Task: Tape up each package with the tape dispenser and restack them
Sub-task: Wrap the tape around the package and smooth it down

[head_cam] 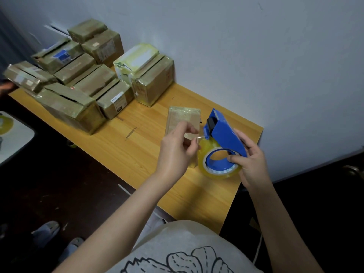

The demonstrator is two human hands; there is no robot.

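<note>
A blue tape dispenser with a roll of clear yellowish tape is held just above the wooden table. My right hand grips the dispenser's handle and the roll. My left hand pinches the loose end of the tape near the dispenser's mouth. Under my left hand lies a small flat cardboard package, partly hidden by the fingers. At the table's far left stands a stack of several taped cardboard packages.
A white-topped package sits on a brown box by the wall. The wall runs along the table's far side. Another tape roll lies on a white surface at the left. Dark floor and feet in slippers are below left.
</note>
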